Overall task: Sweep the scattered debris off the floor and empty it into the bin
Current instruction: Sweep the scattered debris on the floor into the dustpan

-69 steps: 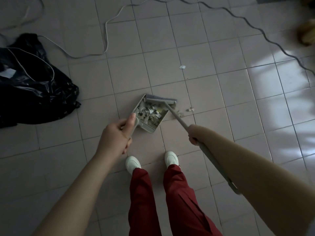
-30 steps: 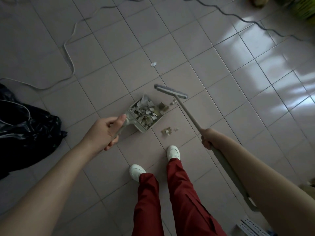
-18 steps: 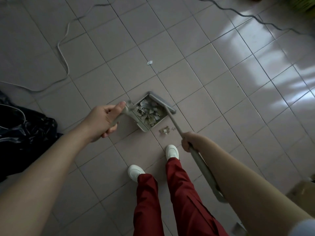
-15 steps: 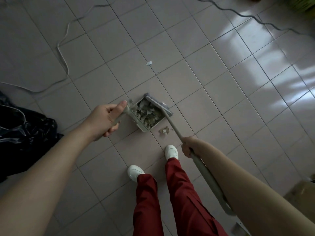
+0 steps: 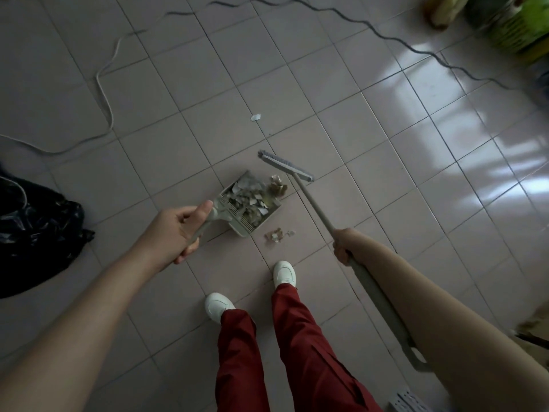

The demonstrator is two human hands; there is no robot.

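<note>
Head view, nearest first: I look down on my red trousers and white shoes, planted on the tiled floor. My left hand, at about 9 o'clock from the shoes, has its grip wrapped tight around the dustpan handle, the pan resting low on the tiles. My right hand, at 3 o'clock, has its grip closed around the broom pole, with the broom head lifted or just touching the floor beyond the pan; I cannot tell which.

I judge the sweeping mostly done. The pan is heaped with torn scraps. What is left: a small cluster of crumbs on the tile just beside the pan's near corner, between it and my shoes; a brownish clump sitting at the pan's open lip, half in at best; and one pale scrap lying well apart at 12 o'clock, past the broom head.

Emptying has not begun. The black bin bag lies slumped at 9 o'clock, well apart from the pan. Cables trail across the far tiles.
</note>
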